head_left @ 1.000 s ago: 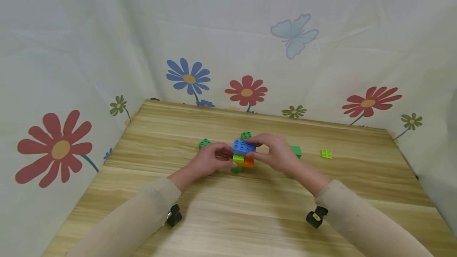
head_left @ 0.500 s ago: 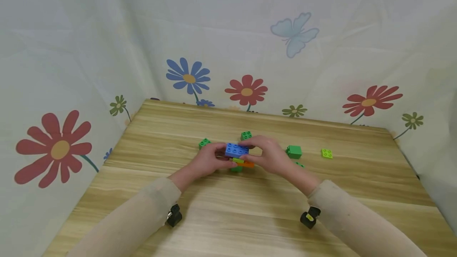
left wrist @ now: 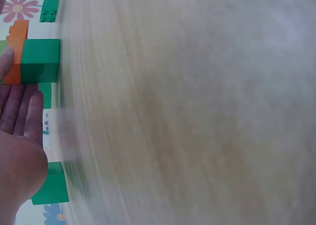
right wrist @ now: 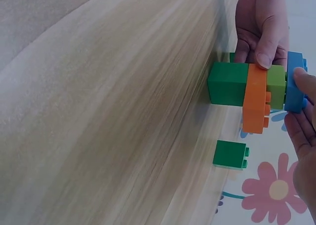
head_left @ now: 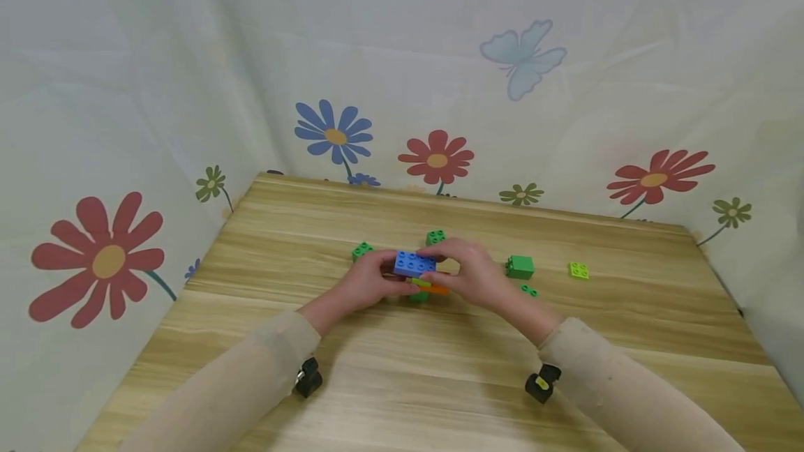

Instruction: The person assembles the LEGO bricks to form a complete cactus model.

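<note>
Blue plastic marks the top piece in play: an eight-stud building brick (head_left: 411, 265) pinched between the thumb and fingers of the right hand (head_left: 472, 274), right above a lime brick (right wrist: 275, 87). A narrow strip with lime studs shows between those two in the right wrist view. The lime brick sits on an orange brick (right wrist: 254, 106), which juts out past it with studs showing, and that on a green brick (right wrist: 228, 84) at the tabletop. The left hand (head_left: 359, 283) steadies this stack, its thumb against the orange layer and its fingers behind, the gap closed to the bricks' width.

A yellow label (head_left: 542, 383) on the black right wrist camera (head_left: 536, 392) is too small to read.

Wood-grain table (head_left: 402, 382) stretches from the stack toward the near side, between both sleeves. The table's far edge meets a curtain (head_left: 389, 40) printed with flowers. Green blocks stand just beyond the left hand (head_left: 362, 250) and behind the stack (head_left: 435, 236). Past the right hand, a green block (head_left: 520, 267) lies on its side, studs toward the stack; a four-stud lime brick (head_left: 578, 270) lies farther out, well short of the table's right edge.
</note>
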Motion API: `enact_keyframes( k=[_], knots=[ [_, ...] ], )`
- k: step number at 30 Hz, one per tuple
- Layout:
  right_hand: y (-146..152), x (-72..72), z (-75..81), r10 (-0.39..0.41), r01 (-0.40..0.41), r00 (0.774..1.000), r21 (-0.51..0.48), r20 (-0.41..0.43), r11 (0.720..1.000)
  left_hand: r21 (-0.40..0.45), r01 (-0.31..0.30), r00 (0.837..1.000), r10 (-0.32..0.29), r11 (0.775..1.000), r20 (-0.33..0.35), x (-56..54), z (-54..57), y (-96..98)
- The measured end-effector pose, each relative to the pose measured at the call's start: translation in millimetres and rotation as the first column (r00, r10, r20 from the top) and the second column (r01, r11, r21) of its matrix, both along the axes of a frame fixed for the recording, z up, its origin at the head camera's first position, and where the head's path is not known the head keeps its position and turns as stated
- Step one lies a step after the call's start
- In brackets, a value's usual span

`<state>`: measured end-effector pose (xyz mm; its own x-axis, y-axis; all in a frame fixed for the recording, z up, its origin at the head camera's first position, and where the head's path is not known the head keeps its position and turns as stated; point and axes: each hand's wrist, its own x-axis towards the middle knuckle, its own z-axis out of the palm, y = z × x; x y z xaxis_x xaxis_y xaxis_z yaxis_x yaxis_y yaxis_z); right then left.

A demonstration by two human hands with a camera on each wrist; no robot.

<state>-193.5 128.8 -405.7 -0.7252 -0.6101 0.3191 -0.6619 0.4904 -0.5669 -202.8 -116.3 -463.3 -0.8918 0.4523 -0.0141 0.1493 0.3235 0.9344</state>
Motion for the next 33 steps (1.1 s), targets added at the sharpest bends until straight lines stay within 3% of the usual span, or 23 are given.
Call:
enact_keyframes(
  k=[10, 22, 33],
  knots=[
    [-1, 0.3, -1.8, 0.035, -0.036, 0.998, -0.024, -0.055, 0.999, -0.013, 0.008, 0.999, -0.008, 1.0, -0.032, 0.9, 4.7, 0.9],
    [-4, -1.0, -8.8, 0.004, -0.004, 1.0, -0.023, -0.026, 1.0, -0.027, -0.005, 1.0, 0.005, 1.0, -0.009, 2.8, 4.8, -5.4],
    [-4, 2.4, -11.8, -0.035, 0.035, 0.999, -0.028, 0.0, 0.999, -0.063, -0.049, 0.999, 0.048, 0.997, -0.014, 8.7, 8.1, -24.0]
  ],
)
